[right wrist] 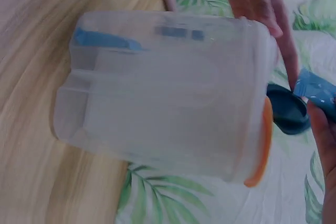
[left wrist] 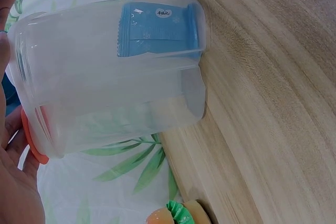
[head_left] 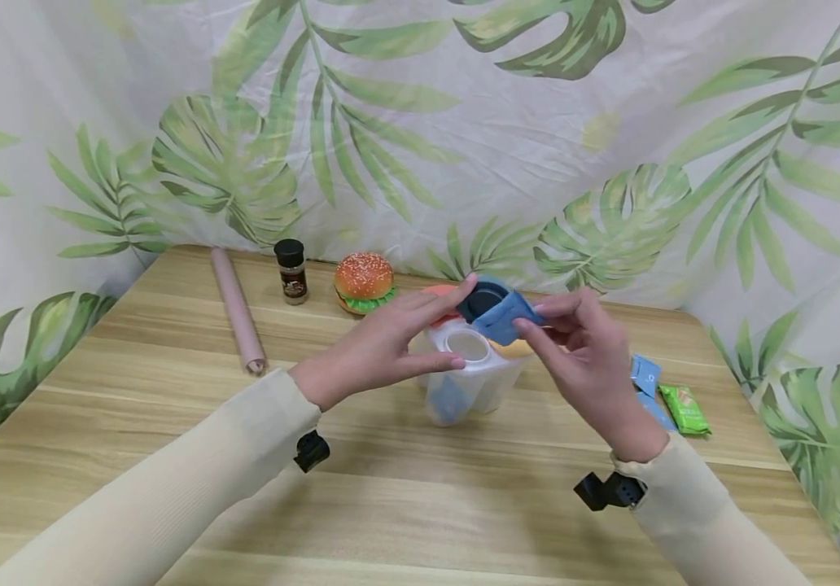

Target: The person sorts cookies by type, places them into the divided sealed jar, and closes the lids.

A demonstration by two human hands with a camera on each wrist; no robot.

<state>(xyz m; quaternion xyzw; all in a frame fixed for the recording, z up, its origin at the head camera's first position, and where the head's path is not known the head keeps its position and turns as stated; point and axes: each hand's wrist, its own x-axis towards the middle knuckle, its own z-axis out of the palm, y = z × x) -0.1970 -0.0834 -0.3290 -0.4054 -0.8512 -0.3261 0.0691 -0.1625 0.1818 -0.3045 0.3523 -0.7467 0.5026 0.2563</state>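
A translucent plastic container [head_left: 489, 395] with several lidded openings stands upright in front of me. One round opening [head_left: 467, 345] is uncovered, its dark blue lid [right wrist: 287, 109] raised behind it. A red-orange lid [left wrist: 31, 140] and an orange lid [right wrist: 262, 145] cover other openings. Through the wall, a blue packet [left wrist: 157, 32] shows at the bottom. My right hand [head_left: 584, 358] pinches another blue packet [head_left: 508, 320] above the container top. With fingers extended, my left hand [head_left: 398, 338] spans the container's left side, its index fingertip by the raised lid; contact there is unclear.
Right of the container lie several blue packets [head_left: 645, 374] and a green packet [head_left: 685, 409]. Toward the back left are a pink roll [head_left: 237, 313], a black-capped seasoning jar [head_left: 291, 273] and a toy hamburger [head_left: 365, 281]. A leaf-print curtain [head_left: 405, 146] hangs behind the wooden table [head_left: 391, 505].
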